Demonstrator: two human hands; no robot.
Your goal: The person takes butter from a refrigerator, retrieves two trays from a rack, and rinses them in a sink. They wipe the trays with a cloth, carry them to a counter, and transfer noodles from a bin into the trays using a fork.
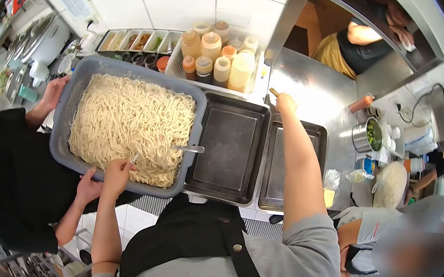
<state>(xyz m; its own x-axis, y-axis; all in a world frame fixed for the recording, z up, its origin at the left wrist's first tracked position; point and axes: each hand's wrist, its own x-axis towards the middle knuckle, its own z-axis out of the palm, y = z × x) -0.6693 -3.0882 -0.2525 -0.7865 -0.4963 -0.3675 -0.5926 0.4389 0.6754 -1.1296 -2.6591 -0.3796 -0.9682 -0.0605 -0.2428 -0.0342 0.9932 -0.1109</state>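
Note:
A large grey tub (pixel 60 118) full of pale noodles (pixel 132 122) is held up at my left by a co-worker's two hands. My left hand (pixel 115 176) is closed at the tub's near side, pinching a thin metal utensil (pixel 135 158) whose lower end is buried in the noodles. A second metal utensil (pixel 190 148) sticks out over the tub's right rim. My right arm reaches over the trays to the steel counter, where my right hand (pixel 286 103) is closed round a narrow gold-coloured thing (pixel 275 92); its kind I cannot tell.
Two dark metal trays (pixel 230 139) (pixel 280 162) stand side by side right of the tub. Sauce bottles (pixel 224 55) crowd a rack behind, beside topping containers (pixel 139 41). A pot of green vegetables (pixel 367 135) is at the right. Co-workers stand left, right and beyond the pass-through.

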